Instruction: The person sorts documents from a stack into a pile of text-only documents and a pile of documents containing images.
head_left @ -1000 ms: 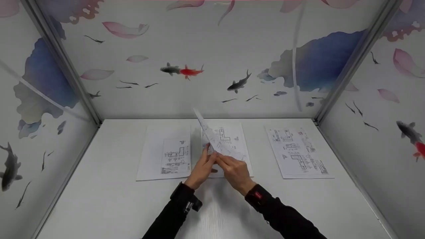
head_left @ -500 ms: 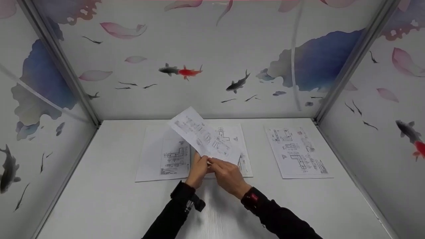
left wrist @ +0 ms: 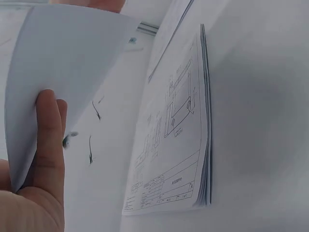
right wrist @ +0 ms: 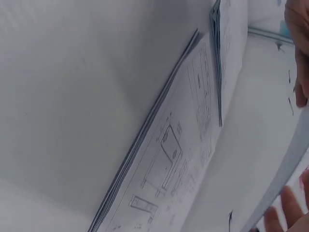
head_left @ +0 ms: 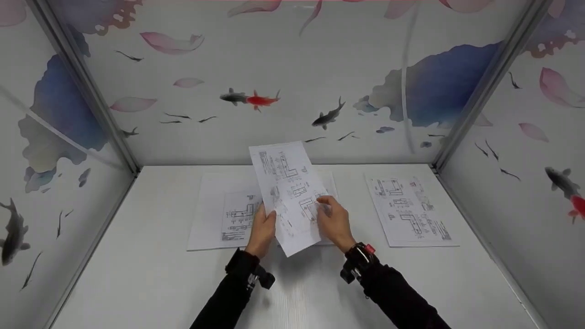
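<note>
In the head view, a white paper sheet with printed technical drawings (head_left: 292, 183) is held up, tilted, above the middle of the table. My left hand (head_left: 262, 230) grips its left edge, thumb on the printed face. The left wrist view shows the fingers (left wrist: 49, 130) against its plain back. At the lower right edge, my right hand (head_left: 336, 224) holds the paper with curled fingers. Only part of that hand shows in the right wrist view, beside the paper's thin edge (right wrist: 282, 174). Whether this is one sheet or several, I cannot tell.
Left of the held paper lies a stack of drawings (head_left: 205, 219), partly covered by it. Behind it, another stack (head_left: 330, 180) is mostly hidden. A further drawing stack (head_left: 411, 212) lies on the right of the white table (head_left: 151, 256). Printed panels (head_left: 283, 123) enclose the back and sides.
The held paper has swung from nearly edge-on to facing me, and now stands more upright. My right hand has moved from beside the left hand to the paper's right edge.
</note>
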`<action>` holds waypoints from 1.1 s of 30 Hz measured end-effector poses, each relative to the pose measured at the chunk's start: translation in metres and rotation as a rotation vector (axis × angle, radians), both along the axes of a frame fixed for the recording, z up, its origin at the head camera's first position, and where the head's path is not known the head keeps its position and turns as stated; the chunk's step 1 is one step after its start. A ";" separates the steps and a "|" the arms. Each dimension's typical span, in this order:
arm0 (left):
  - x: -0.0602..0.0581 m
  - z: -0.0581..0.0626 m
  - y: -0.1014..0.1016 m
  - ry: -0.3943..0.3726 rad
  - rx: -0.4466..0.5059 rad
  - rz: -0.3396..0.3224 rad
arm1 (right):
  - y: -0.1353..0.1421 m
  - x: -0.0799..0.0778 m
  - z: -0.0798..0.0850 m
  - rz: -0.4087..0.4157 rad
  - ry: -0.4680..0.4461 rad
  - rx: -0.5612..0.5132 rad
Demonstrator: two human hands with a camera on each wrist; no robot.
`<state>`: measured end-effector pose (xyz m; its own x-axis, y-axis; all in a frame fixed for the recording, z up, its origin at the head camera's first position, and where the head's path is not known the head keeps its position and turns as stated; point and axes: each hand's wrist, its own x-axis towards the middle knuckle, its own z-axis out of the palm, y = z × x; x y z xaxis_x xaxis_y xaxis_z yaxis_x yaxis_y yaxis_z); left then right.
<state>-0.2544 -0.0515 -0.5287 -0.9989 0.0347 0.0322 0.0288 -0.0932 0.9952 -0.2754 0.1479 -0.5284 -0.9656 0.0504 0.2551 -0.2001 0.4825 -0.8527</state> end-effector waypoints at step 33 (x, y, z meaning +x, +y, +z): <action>-0.005 -0.020 -0.011 -0.269 -0.309 -0.122 | 0.057 -0.030 -0.017 -0.098 -0.430 -0.153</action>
<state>-0.2596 -0.0627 -0.5488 -0.9582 0.1201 -0.2595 -0.2284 0.2243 0.9474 -0.3056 0.2049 -0.5453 -0.9709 0.1523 -0.1849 0.2274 0.3435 -0.9112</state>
